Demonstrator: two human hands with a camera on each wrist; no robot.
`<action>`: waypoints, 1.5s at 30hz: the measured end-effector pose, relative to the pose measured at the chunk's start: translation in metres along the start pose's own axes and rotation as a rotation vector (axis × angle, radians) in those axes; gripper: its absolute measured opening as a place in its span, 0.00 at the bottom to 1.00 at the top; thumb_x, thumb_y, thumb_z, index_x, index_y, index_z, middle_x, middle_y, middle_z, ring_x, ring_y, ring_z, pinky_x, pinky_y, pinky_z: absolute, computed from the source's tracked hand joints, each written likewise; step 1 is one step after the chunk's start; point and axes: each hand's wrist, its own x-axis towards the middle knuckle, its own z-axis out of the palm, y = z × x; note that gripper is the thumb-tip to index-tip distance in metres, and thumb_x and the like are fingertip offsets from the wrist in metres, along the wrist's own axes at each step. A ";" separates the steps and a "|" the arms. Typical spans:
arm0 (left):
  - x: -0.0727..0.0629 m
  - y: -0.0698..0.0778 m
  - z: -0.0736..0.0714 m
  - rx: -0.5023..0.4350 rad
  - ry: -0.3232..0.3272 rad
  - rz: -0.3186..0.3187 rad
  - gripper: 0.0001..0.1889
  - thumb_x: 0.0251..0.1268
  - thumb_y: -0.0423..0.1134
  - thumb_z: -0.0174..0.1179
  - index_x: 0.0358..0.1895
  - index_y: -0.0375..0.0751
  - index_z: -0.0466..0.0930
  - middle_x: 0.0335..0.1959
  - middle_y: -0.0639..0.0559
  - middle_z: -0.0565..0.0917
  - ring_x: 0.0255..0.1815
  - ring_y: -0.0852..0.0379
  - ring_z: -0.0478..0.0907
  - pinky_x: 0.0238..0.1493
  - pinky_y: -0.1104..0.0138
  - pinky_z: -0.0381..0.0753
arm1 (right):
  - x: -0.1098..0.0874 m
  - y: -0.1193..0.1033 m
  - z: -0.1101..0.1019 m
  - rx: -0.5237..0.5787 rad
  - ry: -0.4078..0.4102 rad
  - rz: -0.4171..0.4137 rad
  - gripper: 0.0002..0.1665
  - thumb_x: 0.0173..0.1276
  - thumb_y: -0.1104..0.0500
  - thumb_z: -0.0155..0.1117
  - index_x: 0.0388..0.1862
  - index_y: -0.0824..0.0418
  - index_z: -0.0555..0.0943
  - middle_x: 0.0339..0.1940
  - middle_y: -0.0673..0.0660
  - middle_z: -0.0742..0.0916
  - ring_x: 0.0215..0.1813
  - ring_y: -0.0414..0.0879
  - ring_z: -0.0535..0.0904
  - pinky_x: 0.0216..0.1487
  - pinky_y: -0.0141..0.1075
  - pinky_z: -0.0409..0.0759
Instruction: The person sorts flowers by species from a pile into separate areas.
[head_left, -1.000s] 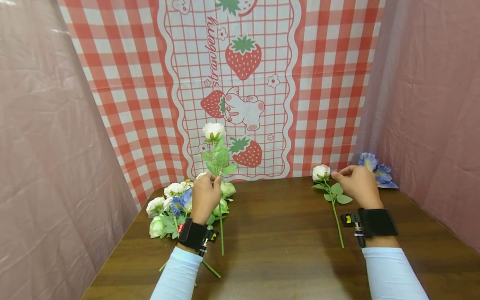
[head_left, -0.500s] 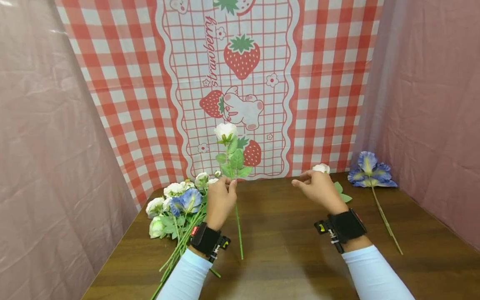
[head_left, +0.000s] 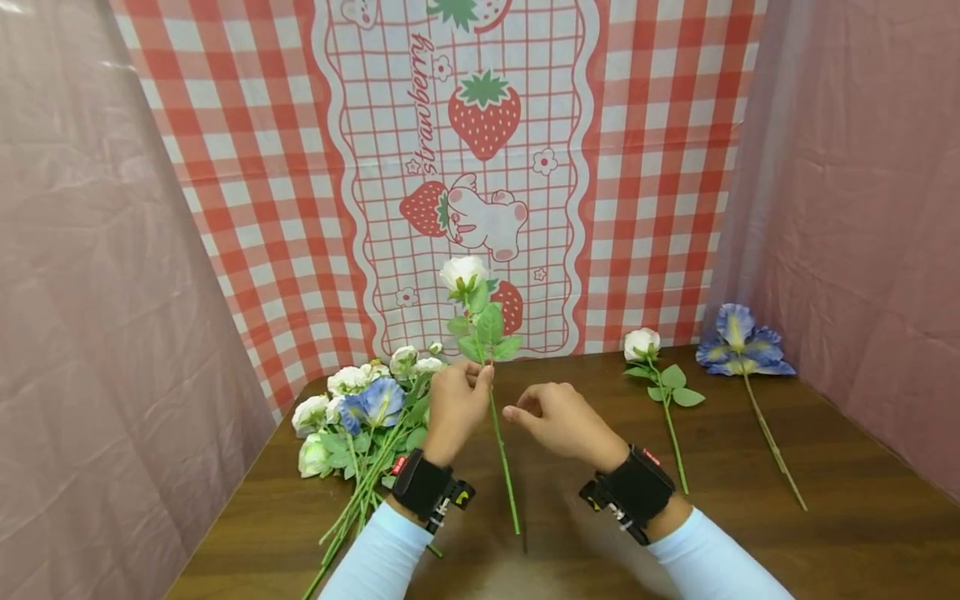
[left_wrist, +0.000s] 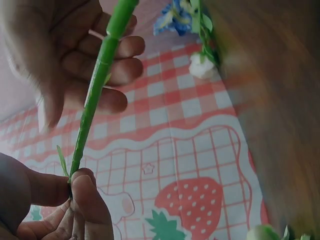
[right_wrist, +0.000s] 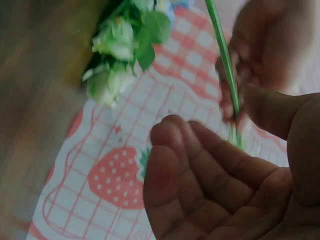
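Note:
In the head view my left hand (head_left: 459, 407) pinches the green stem of a white rose (head_left: 464, 275) just below its leaves. The rose stands nearly upright, bloom at the top, its stem end slanting down to the right. Thumb and fingertips grip that stem (left_wrist: 92, 95) in the left wrist view. Close by on the right, my right hand (head_left: 566, 421) holds nothing; its relaxed fingers are apart from the stem, as the right wrist view also shows with its bent, loose fingers (right_wrist: 200, 175).
A pile of white and pale green flowers (head_left: 348, 381) with a blue iris (head_left: 382, 402) lies at the table's left. On the right lie another white rose (head_left: 642, 345) and a blue iris (head_left: 738, 346). A checked strawberry cloth (head_left: 660, 167) hangs behind the wooden table (head_left: 585, 533).
My left hand has carried the white rose to the right, away from the pile. My right hand has moved left from beside the lying rose and iris toward the held stem.

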 end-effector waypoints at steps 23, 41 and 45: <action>0.001 -0.011 -0.007 -0.377 -0.523 -0.086 0.16 0.78 0.48 0.58 0.40 0.39 0.89 0.24 0.52 0.83 0.24 0.56 0.77 0.28 0.68 0.74 | -0.002 -0.016 0.016 0.001 0.017 -0.046 0.16 0.75 0.62 0.65 0.24 0.58 0.78 0.17 0.45 0.71 0.20 0.36 0.64 0.25 0.30 0.63; 0.011 -0.022 -0.020 -0.670 -0.747 -0.280 0.14 0.77 0.36 0.60 0.58 0.32 0.83 0.50 0.42 0.88 0.41 0.55 0.87 0.56 0.44 0.81 | -0.001 -0.021 0.013 -0.020 0.020 -0.026 0.15 0.75 0.61 0.65 0.25 0.57 0.79 0.17 0.45 0.72 0.21 0.37 0.65 0.24 0.31 0.64; 0.011 -0.021 -0.018 -0.663 -0.723 -0.288 0.15 0.76 0.36 0.61 0.56 0.29 0.83 0.47 0.42 0.88 0.37 0.57 0.85 0.50 0.54 0.85 | -0.002 -0.023 0.013 -0.016 0.023 -0.023 0.14 0.75 0.61 0.65 0.26 0.59 0.80 0.18 0.45 0.73 0.21 0.37 0.66 0.25 0.32 0.65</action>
